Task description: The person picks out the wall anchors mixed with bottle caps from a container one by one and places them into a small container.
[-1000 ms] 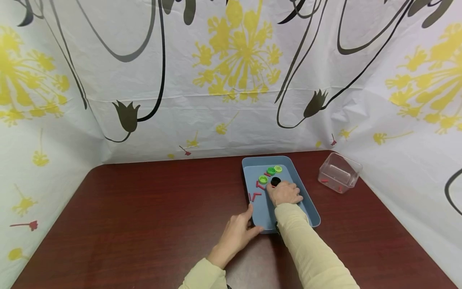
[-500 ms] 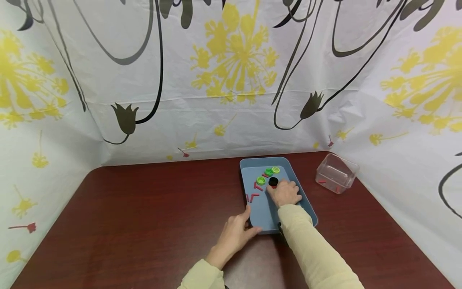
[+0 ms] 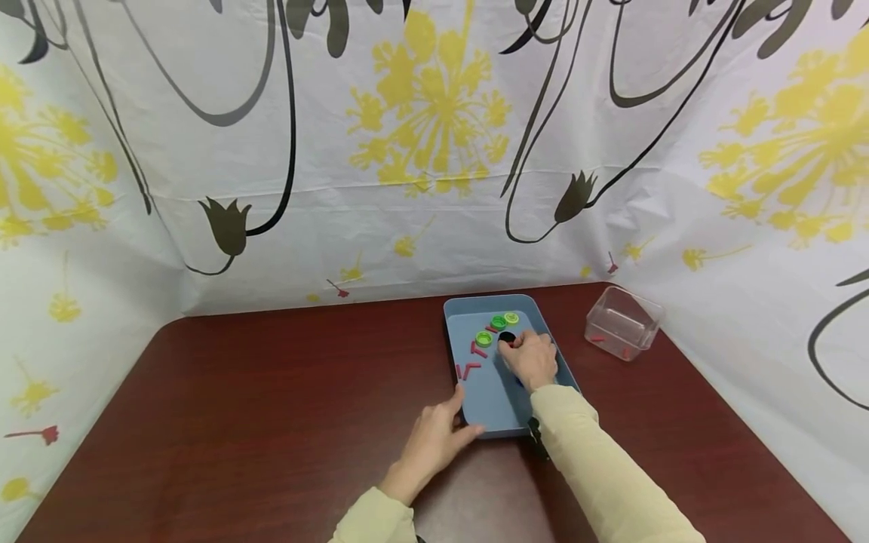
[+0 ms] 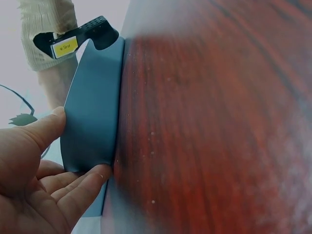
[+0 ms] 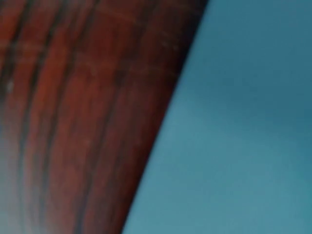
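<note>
While the left hand (image 3: 428,443) touches the near left corner of the blue tray (image 3: 498,407) with thumb and fingers fairly straight and spread, the right hand (image 3: 535,362) has its thumb and bent index finger close together at a red stick (image 3: 511,345) by the black cap (image 3: 506,336), in the tray's far half; whether they grip it, I cannot tell. Green caps (image 3: 483,339) lie toward the tray's far edge. A clear box (image 3: 614,323) sits near the far right corner of the surface (image 3: 271,415).
</note>
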The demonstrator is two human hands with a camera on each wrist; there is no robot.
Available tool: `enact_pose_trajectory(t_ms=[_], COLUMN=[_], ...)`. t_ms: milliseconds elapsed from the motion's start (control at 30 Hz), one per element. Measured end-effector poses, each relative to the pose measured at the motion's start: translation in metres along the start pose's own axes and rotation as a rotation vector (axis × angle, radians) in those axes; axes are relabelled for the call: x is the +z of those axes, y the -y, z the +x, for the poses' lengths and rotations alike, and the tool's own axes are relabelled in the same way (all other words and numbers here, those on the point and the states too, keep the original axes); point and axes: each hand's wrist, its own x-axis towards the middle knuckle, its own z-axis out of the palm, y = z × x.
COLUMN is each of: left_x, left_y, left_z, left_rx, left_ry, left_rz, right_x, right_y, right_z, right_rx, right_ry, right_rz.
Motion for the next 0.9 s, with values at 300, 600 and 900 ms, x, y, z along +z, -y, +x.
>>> enact_pose_trajectory(t_ms=[300, 600, 900], left_x=[-0.001, 0.001, 0.001], left_y=[0.001, 0.001, 0.000], left_z=[-0.001, -0.002, -0.003], left_rx=[-0.001, -0.010, 0.008], left_ry=[-0.004, -0.004, -0.014], left_rz=[0.001, -0.024, -0.027], right_x=[-0.019, -0.047, -0.085], right_y=[0.000, -0.008, -0.060], right_z=[0.007, 0.022, 0.040], right_rx=[-0.065, -0.151, -0.015], right_ry=[-0.088, -0.242, -0.381], right_rz=[0.121, 0.178, 0.098])
